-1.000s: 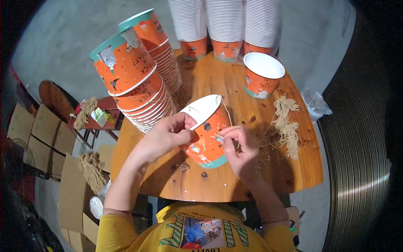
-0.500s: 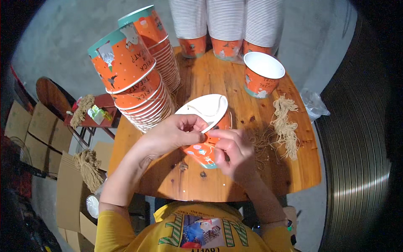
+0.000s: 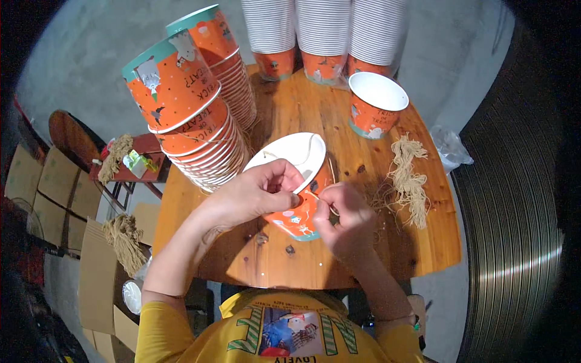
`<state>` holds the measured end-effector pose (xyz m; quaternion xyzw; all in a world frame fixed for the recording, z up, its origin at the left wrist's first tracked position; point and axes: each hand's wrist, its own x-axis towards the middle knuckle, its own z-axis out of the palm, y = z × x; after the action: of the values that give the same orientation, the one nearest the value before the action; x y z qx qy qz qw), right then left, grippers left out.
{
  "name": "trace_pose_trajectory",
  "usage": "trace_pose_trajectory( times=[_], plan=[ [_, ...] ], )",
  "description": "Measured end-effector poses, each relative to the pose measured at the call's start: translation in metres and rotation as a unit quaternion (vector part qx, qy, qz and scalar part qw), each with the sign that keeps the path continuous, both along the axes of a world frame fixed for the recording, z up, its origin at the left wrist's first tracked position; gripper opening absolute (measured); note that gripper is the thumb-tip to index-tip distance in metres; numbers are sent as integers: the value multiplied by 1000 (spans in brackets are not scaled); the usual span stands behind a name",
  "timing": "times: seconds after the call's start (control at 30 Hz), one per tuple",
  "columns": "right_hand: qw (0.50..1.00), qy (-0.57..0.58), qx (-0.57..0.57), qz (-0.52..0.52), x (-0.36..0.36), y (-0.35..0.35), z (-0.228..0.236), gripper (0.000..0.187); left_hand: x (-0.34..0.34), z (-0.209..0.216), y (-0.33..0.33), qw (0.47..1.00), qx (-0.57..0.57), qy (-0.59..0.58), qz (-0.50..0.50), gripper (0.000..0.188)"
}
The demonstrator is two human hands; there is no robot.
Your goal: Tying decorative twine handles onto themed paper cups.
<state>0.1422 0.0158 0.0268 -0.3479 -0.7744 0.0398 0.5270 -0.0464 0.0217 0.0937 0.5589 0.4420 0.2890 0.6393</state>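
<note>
An orange paper bucket [image 3: 295, 228] with a white inside and green base lies tilted on the table in front of me. My left hand [image 3: 257, 190] pinches its white rim between thumb and fingers. Beige string [image 3: 313, 195] comes out of the bucket's side just below the rim. The fingertips of my right hand [image 3: 348, 221] are closed on that string, beside the bucket. Another length of string curves across the bucket's white inside.
Upside-down stacks of orange buckets [image 3: 200, 136] rise at the left of the wooden table [image 3: 302, 266]. Wrapped stacks [image 3: 324, 36] stand at the back. One upright bucket [image 3: 379, 100] and a string bundle [image 3: 409, 181] are on the right. Cardboard boxes [image 3: 97, 278] lie at lower left.
My right hand has moved slightly right, away from the bucket's side, drawing the string out. My left hand keeps its hold on the rim.
</note>
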Motion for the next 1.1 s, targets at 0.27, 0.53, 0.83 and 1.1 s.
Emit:
trace_pose_trajectory(
  times=[0.27, 0.53, 0.83, 1.1],
  plan=[
    [999, -29, -4, -14, 0, -3, 4, 17, 4, -1, -3, 1000, 10, -9, 8, 32],
    [999, -37, -18, -25, 0, -6, 6, 17, 5, -7, -4, 1000, 23, -12, -4, 37],
    [997, -56, -36, -47, 6, -14, 7, 15, 12, -14, -8, 998, 46, 18, -25, 29],
    [989, -52, -127, -58, 15, -17, -20, 12, 31, -52, -2, 985, 149, 74, -36, 18]
  ],
)
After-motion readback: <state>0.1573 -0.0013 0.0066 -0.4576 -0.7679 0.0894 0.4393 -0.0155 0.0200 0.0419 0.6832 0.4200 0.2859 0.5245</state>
